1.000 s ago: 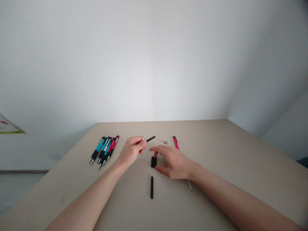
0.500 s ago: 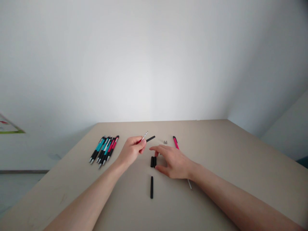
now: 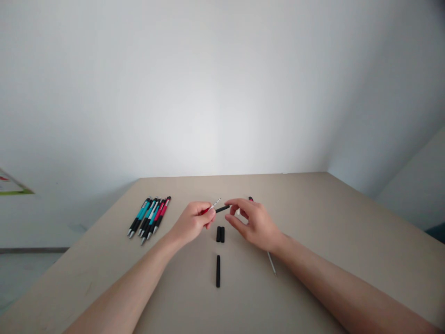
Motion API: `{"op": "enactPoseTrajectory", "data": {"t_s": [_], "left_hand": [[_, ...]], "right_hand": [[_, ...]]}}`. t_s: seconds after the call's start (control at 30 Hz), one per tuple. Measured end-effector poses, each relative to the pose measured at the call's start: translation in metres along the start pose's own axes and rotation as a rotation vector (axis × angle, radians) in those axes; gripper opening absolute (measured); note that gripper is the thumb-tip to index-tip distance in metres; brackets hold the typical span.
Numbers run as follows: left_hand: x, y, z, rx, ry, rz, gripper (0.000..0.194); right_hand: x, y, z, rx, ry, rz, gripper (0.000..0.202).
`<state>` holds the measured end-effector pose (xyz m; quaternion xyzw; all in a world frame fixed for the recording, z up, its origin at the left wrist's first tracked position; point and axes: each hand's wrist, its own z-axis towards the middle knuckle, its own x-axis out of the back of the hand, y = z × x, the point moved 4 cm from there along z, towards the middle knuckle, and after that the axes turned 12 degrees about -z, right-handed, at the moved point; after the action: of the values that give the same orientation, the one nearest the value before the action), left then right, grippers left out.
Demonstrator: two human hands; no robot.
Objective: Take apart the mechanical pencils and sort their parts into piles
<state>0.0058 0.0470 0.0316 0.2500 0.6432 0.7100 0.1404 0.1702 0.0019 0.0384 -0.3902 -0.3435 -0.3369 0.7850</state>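
My left hand [image 3: 195, 222] is closed on pen parts above the table: a thin white-tipped piece [image 3: 216, 203] with some red at its base, and a slim black piece [image 3: 222, 209] pointing right. My right hand [image 3: 255, 225] is just to the right, thumb and index finger curved but apart around the black piece's free end. Whether the index finger touches that end I cannot tell. Below the hands lie two short black tubes [image 3: 220, 234] side by side and a longer black tube [image 3: 218, 271]. A pink pen part [image 3: 251, 198] and a thin white refill [image 3: 271, 264] are partly hidden by my right hand.
Several assembled pens [image 3: 149, 218], turquoise, white and pink with black grips, lie together at the left of the beige table [image 3: 313, 222]. A white wall [image 3: 222, 93] stands behind the table's far edge.
My right hand has lifted from beside the two short black tubes to the end of the black piece. My left hand has shifted slightly right, still holding the pen parts.
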Motion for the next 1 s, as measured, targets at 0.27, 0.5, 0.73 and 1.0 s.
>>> {"op": "enactPoseTrajectory", "data": {"t_s": [0.27,0.5,0.73,1.0], "left_hand": [[-0.004,0.001,-0.001,0.028,-0.039,0.011,0.037],[-0.005,0.004,-0.002,0.014,0.031,-0.142,0.036],[-0.006,0.004,-0.002,0.020,-0.014,-0.230,0.037],[-0.005,0.000,-0.001,0.020,-0.014,-0.342,0.028]], "right_hand": [[0.010,-0.002,0.000,-0.003,0.079,0.029,0.019],[0.012,-0.005,-0.002,0.048,0.075,0.021,0.017],[0.016,-0.008,-0.004,0.110,0.110,0.025,0.015],[0.018,-0.004,-0.006,0.060,0.154,0.023,0.015]]}}
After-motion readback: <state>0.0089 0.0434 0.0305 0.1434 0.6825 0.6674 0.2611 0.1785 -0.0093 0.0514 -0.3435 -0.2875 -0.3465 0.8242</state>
